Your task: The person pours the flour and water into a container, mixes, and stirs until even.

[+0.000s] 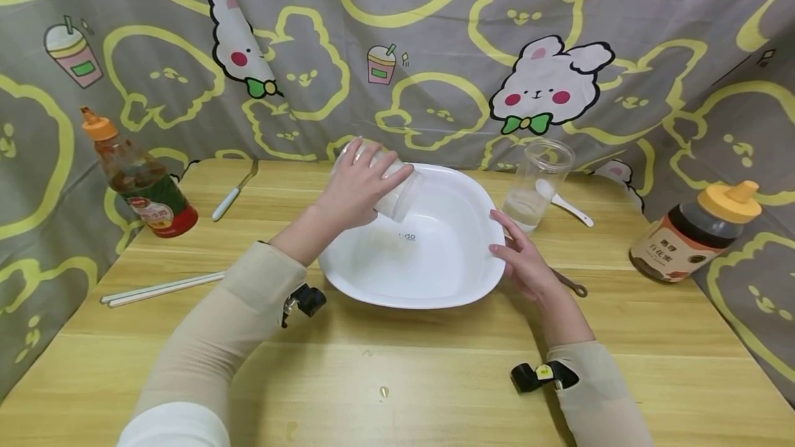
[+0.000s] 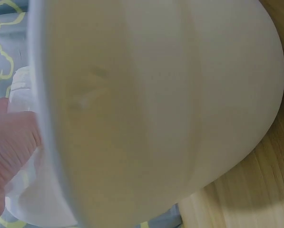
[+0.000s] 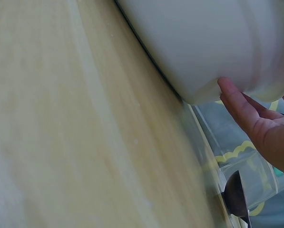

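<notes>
A white plastic basin [image 1: 459,261] sits on the wooden table in front of the person. Over its far left part the left hand [image 1: 357,188] grips a clear jar [image 1: 394,205] from above, tipped with its mouth down toward the right. A pale cloudy patch shows on the basin floor below; what it is I cannot tell. At the basin's right side the right hand [image 1: 524,261] holds the rim, digits over the edge. The right wrist view shows fingers [image 3: 239,102] of that hand against the outer wall. Most of the jar is hidden behind the basin in the left wrist view.
Right of the basin stand a clear cup [image 1: 528,205] with some liquid, a white spoon [image 1: 573,209], a dark ladle [image 3: 236,194] and a honey bottle [image 1: 689,236]. Leftward are a sauce bottle [image 1: 149,192], a blue-handled utensil [image 1: 230,200] and chopsticks [image 1: 161,288]. A patterned curtain [image 1: 298,40] hangs behind.
</notes>
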